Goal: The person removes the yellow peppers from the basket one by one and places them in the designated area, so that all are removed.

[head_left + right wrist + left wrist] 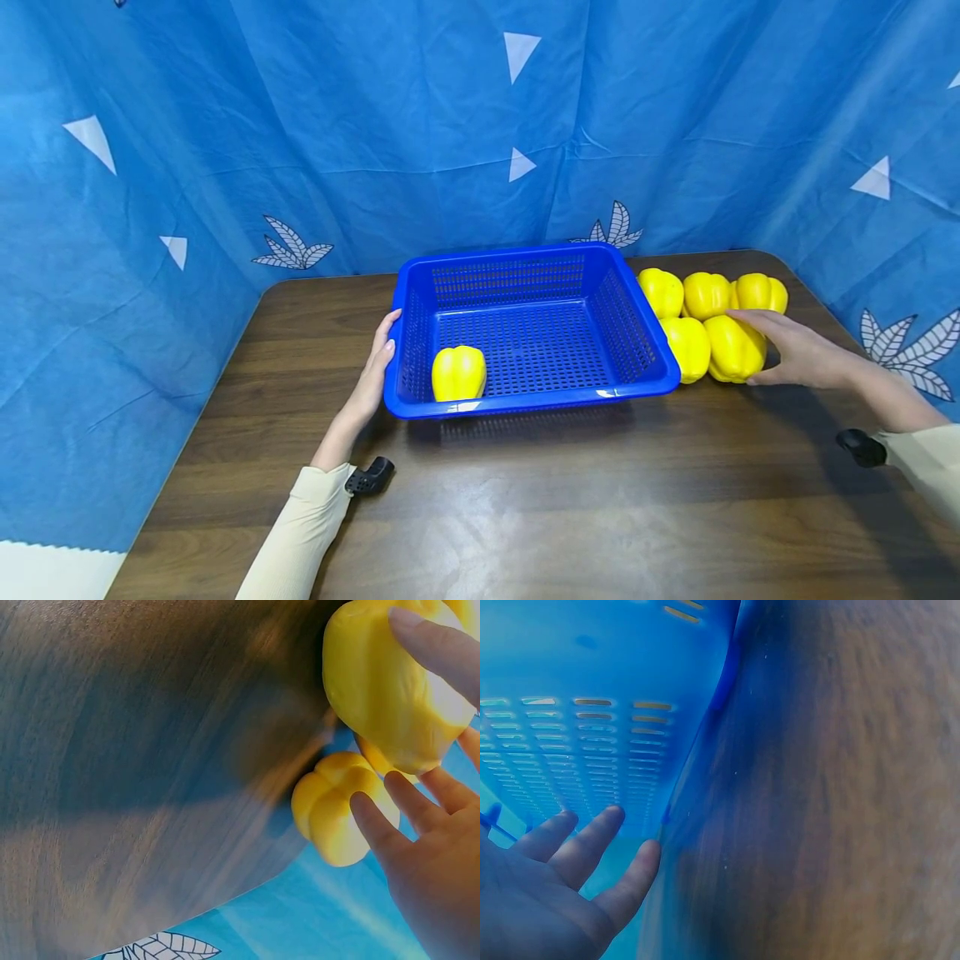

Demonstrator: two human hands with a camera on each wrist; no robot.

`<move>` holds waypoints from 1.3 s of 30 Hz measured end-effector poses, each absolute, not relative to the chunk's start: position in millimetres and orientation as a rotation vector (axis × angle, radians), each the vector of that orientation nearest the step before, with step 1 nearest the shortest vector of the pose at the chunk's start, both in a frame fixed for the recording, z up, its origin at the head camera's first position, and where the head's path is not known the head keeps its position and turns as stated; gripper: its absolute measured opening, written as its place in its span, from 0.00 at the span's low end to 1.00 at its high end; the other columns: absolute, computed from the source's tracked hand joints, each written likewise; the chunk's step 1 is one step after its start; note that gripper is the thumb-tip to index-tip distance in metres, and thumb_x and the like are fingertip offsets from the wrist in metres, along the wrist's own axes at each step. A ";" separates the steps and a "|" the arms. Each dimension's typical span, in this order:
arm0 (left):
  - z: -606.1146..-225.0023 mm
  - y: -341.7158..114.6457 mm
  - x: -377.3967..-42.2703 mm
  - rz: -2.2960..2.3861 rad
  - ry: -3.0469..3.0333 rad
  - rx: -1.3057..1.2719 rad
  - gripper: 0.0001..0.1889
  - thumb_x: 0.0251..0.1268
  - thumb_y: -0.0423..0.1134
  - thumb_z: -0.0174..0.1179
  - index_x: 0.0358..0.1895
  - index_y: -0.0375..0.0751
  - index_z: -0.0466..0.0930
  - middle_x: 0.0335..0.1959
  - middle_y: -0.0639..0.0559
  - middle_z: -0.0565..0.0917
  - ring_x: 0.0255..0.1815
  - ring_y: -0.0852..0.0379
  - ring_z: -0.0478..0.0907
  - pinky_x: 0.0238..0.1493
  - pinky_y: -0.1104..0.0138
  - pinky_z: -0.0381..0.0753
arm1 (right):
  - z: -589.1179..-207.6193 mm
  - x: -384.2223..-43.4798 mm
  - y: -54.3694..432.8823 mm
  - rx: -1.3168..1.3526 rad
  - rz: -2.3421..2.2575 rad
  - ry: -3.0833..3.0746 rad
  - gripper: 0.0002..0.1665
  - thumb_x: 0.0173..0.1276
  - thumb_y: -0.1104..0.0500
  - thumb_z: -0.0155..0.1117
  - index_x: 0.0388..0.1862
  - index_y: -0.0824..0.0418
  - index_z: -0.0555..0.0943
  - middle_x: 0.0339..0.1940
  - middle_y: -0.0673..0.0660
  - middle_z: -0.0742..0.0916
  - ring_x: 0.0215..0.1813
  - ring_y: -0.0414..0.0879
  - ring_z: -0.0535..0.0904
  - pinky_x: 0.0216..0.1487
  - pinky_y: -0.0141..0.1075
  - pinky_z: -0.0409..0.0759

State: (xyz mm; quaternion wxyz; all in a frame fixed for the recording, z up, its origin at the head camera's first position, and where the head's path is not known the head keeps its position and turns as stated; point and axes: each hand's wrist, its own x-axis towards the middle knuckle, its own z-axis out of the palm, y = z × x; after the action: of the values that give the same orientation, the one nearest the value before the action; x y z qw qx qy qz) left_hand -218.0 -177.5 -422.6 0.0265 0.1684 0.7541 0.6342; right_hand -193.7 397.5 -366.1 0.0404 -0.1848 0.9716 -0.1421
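A blue plastic basket (525, 404) with slotted walls stands on the table. One yellow bell pepper (458, 373) lies in its front left corner. At the basket's left side is my left hand (367, 383), its extended fingers against the wall and rim; the left wrist view shows the fingertips (613, 814) along the slotted side. My right hand (802, 350) reaches round the nearest right-hand bell pepper (733, 350), thumb and fingers spread to either side of it. In the right wrist view the thumb overlaps this pepper (371, 679), and the fingers are extended.
Several more yellow bell peppers (707, 295) sit close together right of the basket, one (687, 348) beside its right wall. The wooden table (570, 517) ends at a blue curtain (360, 125) behind and at the sides.
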 end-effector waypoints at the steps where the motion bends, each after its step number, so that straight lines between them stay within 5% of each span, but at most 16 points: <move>1: -422.5 -177.5 -217.8 1.956 2.333 0.518 0.28 0.73 0.49 0.27 0.74 0.52 0.40 0.77 0.48 0.42 0.76 0.40 0.43 0.71 0.36 0.48 | -365.9 -193.6 397.6 -0.564 -0.440 2.975 0.59 0.38 0.60 0.80 0.68 0.68 0.58 0.64 0.73 0.67 0.60 0.67 0.63 0.53 0.66 0.68; 31: -423.2 -177.1 -218.0 1.952 2.334 0.506 0.28 0.73 0.48 0.27 0.74 0.52 0.40 0.77 0.47 0.41 0.76 0.40 0.43 0.71 0.37 0.48 | -351.1 -190.2 402.8 -0.504 -0.387 2.993 0.63 0.41 0.58 0.78 0.72 0.68 0.51 0.64 0.77 0.65 0.61 0.70 0.62 0.53 0.67 0.69; 39: -422.1 -176.3 -217.4 1.958 2.340 0.512 0.29 0.72 0.51 0.28 0.74 0.53 0.41 0.77 0.47 0.42 0.75 0.40 0.45 0.70 0.36 0.50 | -345.1 -188.3 399.3 -0.580 -0.383 3.111 0.58 0.41 0.61 0.78 0.71 0.66 0.57 0.63 0.74 0.70 0.59 0.66 0.66 0.49 0.65 0.71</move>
State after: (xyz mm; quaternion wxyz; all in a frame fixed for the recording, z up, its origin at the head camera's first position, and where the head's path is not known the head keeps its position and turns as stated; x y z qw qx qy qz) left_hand -217.4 -176.3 -422.1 0.0241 0.1654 0.7561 0.6327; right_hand -188.3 399.3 -345.1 -0.0230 -0.1819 0.9757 -0.1200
